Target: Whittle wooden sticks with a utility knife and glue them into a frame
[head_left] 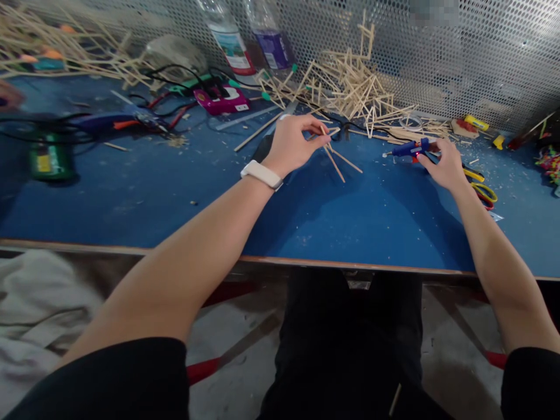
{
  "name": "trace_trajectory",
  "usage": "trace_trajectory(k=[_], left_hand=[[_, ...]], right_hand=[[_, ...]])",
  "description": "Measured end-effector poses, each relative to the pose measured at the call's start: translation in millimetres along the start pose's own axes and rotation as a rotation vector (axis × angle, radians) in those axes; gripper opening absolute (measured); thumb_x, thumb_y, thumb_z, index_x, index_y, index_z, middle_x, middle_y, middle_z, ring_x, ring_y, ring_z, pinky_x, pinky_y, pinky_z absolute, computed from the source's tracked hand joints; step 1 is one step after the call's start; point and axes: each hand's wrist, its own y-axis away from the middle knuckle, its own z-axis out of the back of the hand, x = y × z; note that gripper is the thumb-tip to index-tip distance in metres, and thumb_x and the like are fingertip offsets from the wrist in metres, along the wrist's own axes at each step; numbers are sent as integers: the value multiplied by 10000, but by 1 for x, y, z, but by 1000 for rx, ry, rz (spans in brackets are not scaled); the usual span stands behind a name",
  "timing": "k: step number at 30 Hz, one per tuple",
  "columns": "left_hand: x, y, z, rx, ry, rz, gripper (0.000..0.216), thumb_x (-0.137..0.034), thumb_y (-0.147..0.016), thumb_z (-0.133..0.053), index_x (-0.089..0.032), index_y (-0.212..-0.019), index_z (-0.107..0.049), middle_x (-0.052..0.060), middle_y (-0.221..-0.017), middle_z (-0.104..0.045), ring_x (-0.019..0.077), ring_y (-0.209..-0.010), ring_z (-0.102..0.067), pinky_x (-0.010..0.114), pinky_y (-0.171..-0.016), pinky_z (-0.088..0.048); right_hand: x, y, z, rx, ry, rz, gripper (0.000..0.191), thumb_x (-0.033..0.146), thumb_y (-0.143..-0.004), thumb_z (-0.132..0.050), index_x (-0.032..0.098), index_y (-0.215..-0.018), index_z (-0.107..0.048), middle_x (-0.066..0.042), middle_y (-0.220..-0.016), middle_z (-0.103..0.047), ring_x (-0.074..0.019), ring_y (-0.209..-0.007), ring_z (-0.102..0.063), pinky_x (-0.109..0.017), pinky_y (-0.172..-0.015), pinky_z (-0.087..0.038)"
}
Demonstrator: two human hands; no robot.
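My left hand (297, 142) pinches a small frame of thin wooden sticks (336, 163) above the blue tabletop. Two of its sticks splay out toward the lower right, and the rest is partly covered by my fingers. On the right, my right hand (444, 164) is closed around the rear part of a blue hot glue gun (411, 149). Its nozzle points left, with a small red light showing by my thumb. The glue gun is close to the table surface; I cannot tell whether it touches. Scissors (485, 192) with yellow handles lie beside my right wrist.
A heap of wooden sticks (354, 87) leans along the perforated metal screen (481, 64). Two plastic bottles (234, 49) stand behind a magenta power strip (223, 100). On the left are another blue glue gun (98, 121), a green bottle (51, 157) and another person's hand (9, 95).
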Motion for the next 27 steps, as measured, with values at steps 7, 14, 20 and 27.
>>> trace_trajectory(k=[7, 14, 20, 27], left_hand=[[-22, 8, -10, 54, 142, -107, 459, -731, -1039, -882, -275, -1087, -858, 145, -1172, -933, 353, -1125, -890, 586, -1133, -739], [-47, 21, -18, 155, 157, -179, 366, -648, -1059, -892, -282, -1061, -888, 106, -1135, -920, 365, -1188, -866, 596, -1160, -709], [-51, 25, -23, 218, 107, -182, 292, -614, -1105, -882, -324, -1094, -915, 83, -1146, -906, 372, -1227, -799, 611, -1113, -686], [-49, 24, -23, 226, 89, -202, 263, -581, -1099, -900, -318, -1092, -914, 83, -1147, -910, 380, -1249, -785, 621, -1164, -661]], right_hand=[[2, 1, 1, 21, -14, -9, 388, 451, -1016, -863, 305, -1368, -787, -184, -1363, -808, -492, -1398, -744, -812, -1276, -612], [4, 1, 0, 53, 10, -16, 381, 452, -1029, -886, 286, -1357, -785, -188, -1368, -808, -490, -1392, -754, -797, -1287, -611], [-3, 2, -10, 98, -1, -21, 422, 492, -1033, -871, 279, -1388, -788, -189, -1322, -845, -508, -1287, -815, -818, -1230, -643], [-2, 3, -11, 125, -42, -36, 365, 450, -1058, -822, 274, -1375, -788, -190, -1296, -885, -523, -1261, -856, -818, -1193, -673]])
